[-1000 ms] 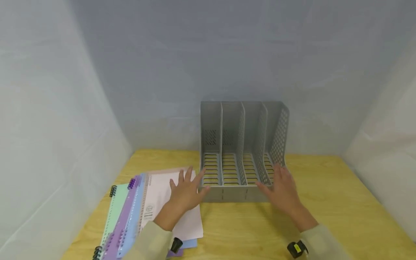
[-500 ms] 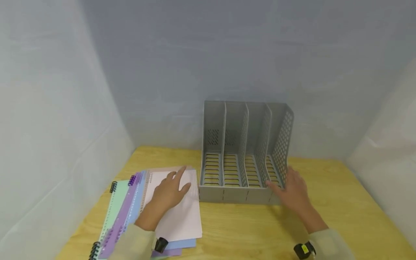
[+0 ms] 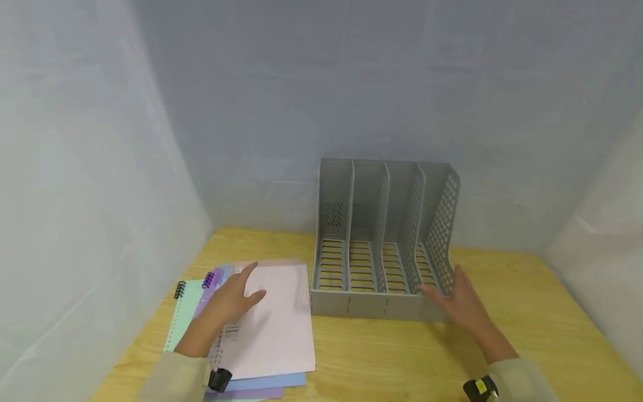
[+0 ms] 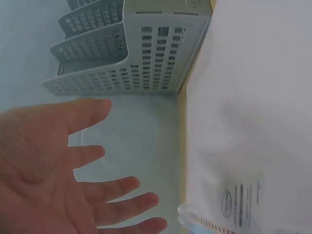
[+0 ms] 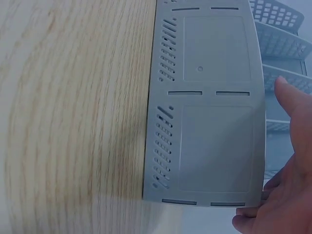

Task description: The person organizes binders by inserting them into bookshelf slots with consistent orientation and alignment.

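A grey file organizer [image 3: 369, 304] with several upright compartments stands on the table. My right hand [image 3: 464, 304] grips its front right corner, thumb over the front rim and fingers along the outer side. In the right wrist view, fingers [image 5: 248, 222] bend round the organizer's end. My left hand [image 3: 226, 301] is above the pile of notebooks, fingers spread and holding nothing. The top one is a pale pink spiral notebook [image 3: 281, 324]. Beneath it show the edges of a blue notebook [image 3: 271, 382], a purple notebook [image 3: 206, 298] and a green notebook [image 3: 186, 312].
The wooden table [image 3: 382, 357] runs back to a white sheet wall [image 3: 261, 111], with sheets at both sides as well. The notebooks lie close beside the organizer's left side.
My left hand has drawn back left from the organizer's front left corner to over the notebooks. My right hand has shifted right and down around the organizer's right side.
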`<state>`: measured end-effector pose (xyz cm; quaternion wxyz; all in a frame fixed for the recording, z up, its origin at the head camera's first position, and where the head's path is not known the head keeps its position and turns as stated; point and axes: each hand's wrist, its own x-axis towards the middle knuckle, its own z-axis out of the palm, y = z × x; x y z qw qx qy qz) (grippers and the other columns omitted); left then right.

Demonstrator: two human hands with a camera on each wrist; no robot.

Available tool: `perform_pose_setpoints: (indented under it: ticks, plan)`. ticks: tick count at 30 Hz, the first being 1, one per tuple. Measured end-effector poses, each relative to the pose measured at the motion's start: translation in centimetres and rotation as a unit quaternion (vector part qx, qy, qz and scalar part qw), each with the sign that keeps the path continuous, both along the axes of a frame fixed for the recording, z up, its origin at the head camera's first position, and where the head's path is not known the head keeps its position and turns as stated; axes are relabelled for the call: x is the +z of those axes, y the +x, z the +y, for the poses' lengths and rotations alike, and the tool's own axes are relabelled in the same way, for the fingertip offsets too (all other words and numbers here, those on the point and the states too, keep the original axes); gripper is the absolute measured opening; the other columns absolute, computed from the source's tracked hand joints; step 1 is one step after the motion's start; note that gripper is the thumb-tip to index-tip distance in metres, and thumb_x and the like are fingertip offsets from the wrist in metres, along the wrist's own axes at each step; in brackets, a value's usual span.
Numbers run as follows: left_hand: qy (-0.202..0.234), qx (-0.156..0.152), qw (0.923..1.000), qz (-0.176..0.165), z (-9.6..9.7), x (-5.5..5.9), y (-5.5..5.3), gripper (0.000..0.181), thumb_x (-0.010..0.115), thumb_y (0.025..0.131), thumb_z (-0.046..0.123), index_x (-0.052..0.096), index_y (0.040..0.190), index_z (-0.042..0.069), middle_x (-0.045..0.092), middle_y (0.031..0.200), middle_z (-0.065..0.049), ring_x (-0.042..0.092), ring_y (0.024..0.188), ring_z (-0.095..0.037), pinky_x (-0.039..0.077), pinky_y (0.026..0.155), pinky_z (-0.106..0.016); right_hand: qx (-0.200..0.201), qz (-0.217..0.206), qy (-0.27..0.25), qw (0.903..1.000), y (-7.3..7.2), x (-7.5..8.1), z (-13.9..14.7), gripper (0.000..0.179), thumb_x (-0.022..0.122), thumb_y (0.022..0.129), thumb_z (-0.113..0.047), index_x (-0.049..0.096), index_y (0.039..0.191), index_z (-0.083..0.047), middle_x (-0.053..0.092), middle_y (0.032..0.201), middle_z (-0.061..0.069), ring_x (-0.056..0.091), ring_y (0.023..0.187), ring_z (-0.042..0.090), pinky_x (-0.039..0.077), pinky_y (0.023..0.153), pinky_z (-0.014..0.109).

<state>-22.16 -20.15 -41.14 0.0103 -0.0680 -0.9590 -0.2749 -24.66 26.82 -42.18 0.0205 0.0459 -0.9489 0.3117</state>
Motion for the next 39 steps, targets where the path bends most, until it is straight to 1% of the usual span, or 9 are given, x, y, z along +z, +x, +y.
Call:
perform_pose_setpoints:
  ticks: [3, 9, 12, 16, 20, 26, 30, 34, 39]
  plan:
    - [0.007, -0.004, 0.9999, -0.011, -1.0, -0.1, 0.2, 0.070, 0.062, 0.095, 0.027, 0.028, 0.148, -0.004, 0.038, 0.142, -0.036, 0.040, 0.126, -0.054, 0.040, 0.098, -0.063, 0.009, -0.003, -0.008, 0.9999, 0.0, 0.0, 0.0, 0.109, 0.055, 0.094, -0.054, -0.012, 0.146, 0.015, -0.003, 0.150, 0.042, 0.007, 0.136, 0.061, 0.014, 0.107, 0.070]
    - [0.020, 0.001, 0.9986, -0.050, -2.2, -1.0, 0.4, 0.072, 0.062, 0.095, 0.029, 0.027, 0.148, -0.004, 0.036, 0.142, -0.037, 0.040, 0.125, -0.056, 0.039, 0.098, -0.064, 0.010, -0.006, -0.009, 0.9999, -0.1, -0.2, 0.4, 0.110, 0.056, 0.093, -0.054, -0.011, 0.144, 0.018, -0.002, 0.149, 0.044, 0.009, 0.135, 0.061, 0.014, 0.108, 0.069]
    - [0.019, 0.009, 0.9976, -0.066, -2.9, -1.6, 0.3, 0.075, 0.064, 0.094, 0.028, 0.025, 0.148, -0.005, 0.035, 0.142, -0.038, 0.038, 0.126, -0.056, 0.038, 0.098, -0.065, 0.007, -0.012, -0.009, 0.9999, -0.2, -0.4, 0.6, 0.110, 0.055, 0.094, -0.054, -0.011, 0.144, 0.018, -0.001, 0.149, 0.044, 0.009, 0.135, 0.060, 0.014, 0.109, 0.067]
    - [0.003, 0.029, 0.9963, -0.081, -3.6, -2.3, 0.3, 0.081, 0.070, 0.089, 0.028, 0.025, 0.148, -0.005, 0.037, 0.140, -0.039, 0.038, 0.126, -0.056, 0.038, 0.097, -0.066, 0.011, -0.024, -0.011, 0.9996, 0.0, -0.4, 0.8, 0.109, 0.053, 0.095, -0.054, -0.012, 0.144, 0.018, -0.001, 0.149, 0.044, 0.008, 0.136, 0.060, 0.013, 0.109, 0.067]
    - [-0.012, 0.043, 0.9948, -0.091, -4.2, -2.9, 0.3, 0.088, 0.076, 0.084, 0.030, 0.026, 0.149, -0.004, 0.037, 0.139, -0.040, 0.039, 0.125, -0.057, 0.039, 0.096, -0.066, 0.014, -0.026, -0.005, 0.9996, 0.0, -0.2, 0.9, 0.108, 0.053, 0.095, -0.055, -0.008, 0.144, 0.018, 0.002, 0.148, 0.044, 0.010, 0.135, 0.060, 0.014, 0.109, 0.067]
    - [-0.014, 0.054, 0.9930, -0.104, -4.5, -3.0, 0.6, 0.091, 0.077, 0.083, 0.032, 0.026, 0.148, -0.006, 0.036, 0.139, -0.041, 0.037, 0.125, -0.058, 0.039, 0.096, -0.067, 0.021, -0.028, 0.014, 0.9993, -0.3, 0.0, 0.8, 0.107, 0.055, 0.094, -0.055, -0.001, 0.144, 0.020, 0.009, 0.146, 0.046, 0.015, 0.133, 0.061, 0.018, 0.107, 0.068]
    - [-0.013, 0.065, 0.9910, -0.116, -4.6, -3.0, 0.7, 0.090, 0.076, 0.084, 0.033, 0.026, 0.149, -0.005, 0.036, 0.140, -0.039, 0.036, 0.126, -0.058, 0.038, 0.096, -0.067, 0.033, -0.022, 0.001, 0.9992, -0.5, 0.1, 0.8, 0.105, 0.057, 0.093, -0.053, 0.002, 0.145, 0.019, 0.011, 0.147, 0.045, 0.017, 0.133, 0.061, 0.019, 0.106, 0.069]
    - [-0.009, 0.071, 0.9889, -0.130, -4.6, -3.1, 0.6, 0.089, 0.075, 0.085, 0.034, 0.026, 0.149, -0.005, 0.038, 0.139, -0.039, 0.038, 0.125, -0.057, 0.040, 0.095, -0.066, 0.037, -0.024, -0.004, 0.9990, -0.6, 0.1, 1.0, 0.106, 0.060, 0.092, -0.052, 0.003, 0.145, 0.019, 0.011, 0.147, 0.045, 0.016, 0.133, 0.061, 0.019, 0.106, 0.069]
    - [-0.009, 0.074, 0.9870, -0.142, -4.6, -3.1, 0.5, 0.088, 0.073, 0.086, 0.035, 0.027, 0.148, -0.006, 0.038, 0.139, -0.039, 0.039, 0.125, -0.057, 0.040, 0.094, -0.066, 0.030, -0.049, 0.015, 0.9983, -0.7, 0.4, 1.2, 0.111, 0.059, 0.090, -0.056, -0.001, 0.145, 0.019, 0.006, 0.148, 0.045, 0.011, 0.134, 0.061, 0.016, 0.107, 0.070]
